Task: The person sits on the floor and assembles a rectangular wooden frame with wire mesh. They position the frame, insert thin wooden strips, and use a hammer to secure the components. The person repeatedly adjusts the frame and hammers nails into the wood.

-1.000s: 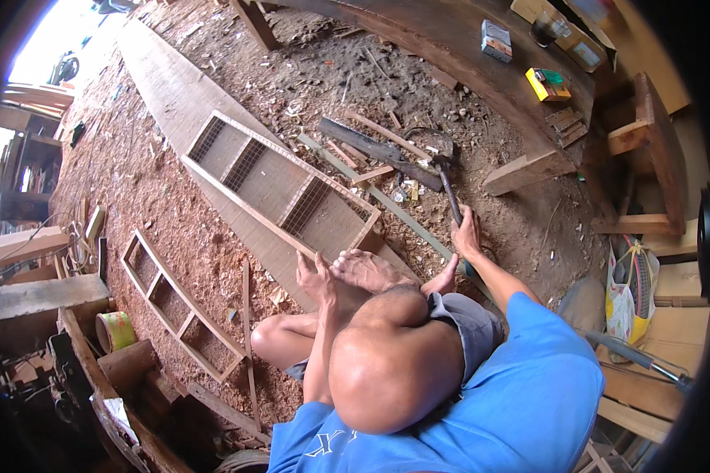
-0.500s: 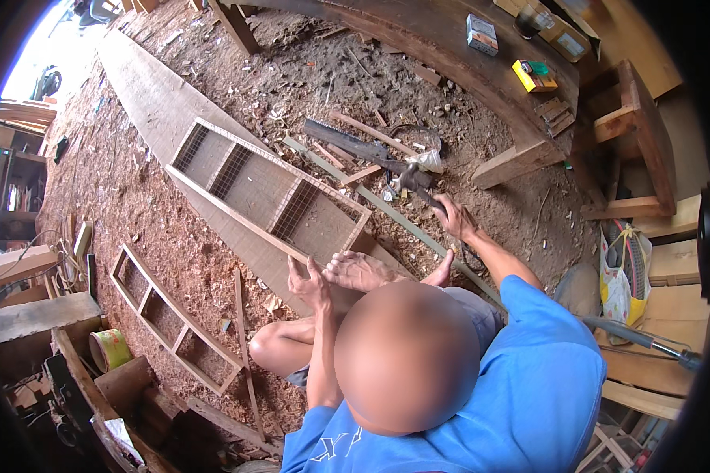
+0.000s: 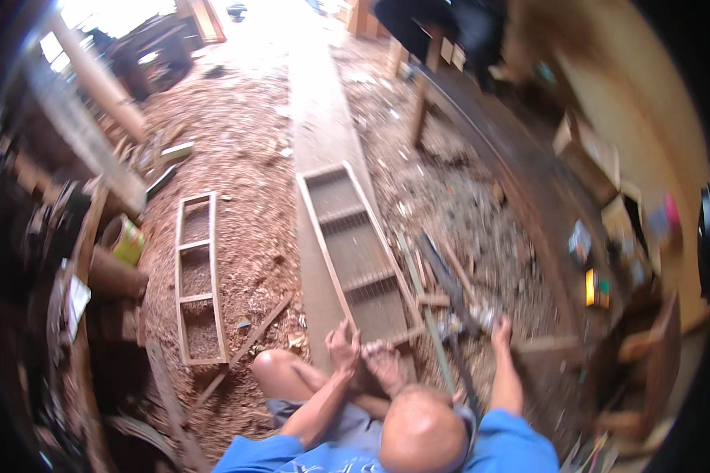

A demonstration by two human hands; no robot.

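Observation:
A three-bay wooden frame with wire mesh (image 3: 330, 251) lies on a long plank board (image 3: 312, 307) in front of me. At its near left corner, my left hand (image 3: 343, 348) has its fingers curled in against the side rail. Whatever may be between those fingertips is too small to make out. My bare foot (image 3: 386, 366) rests beside the near end of the frame. To the right, my right hand (image 3: 501, 329) is low over the ground by a dark long tool (image 3: 447, 280) and a pale crumpled piece. Motion blurs its fingers, so its grip is unclear.
A second wooden frame (image 3: 221, 296) lies on shavings at the left. A low wooden bench (image 3: 481, 142) runs along the right, with a yellow box (image 3: 597, 288) near its end. Thin strips (image 3: 409, 272) lie between. A green-yellow can (image 3: 126, 240) is at far left.
The view has swung round, so the board now points away ahead of me. My right hand has left the dark tool handle it was at. My left hand stays at the frame's near corner.

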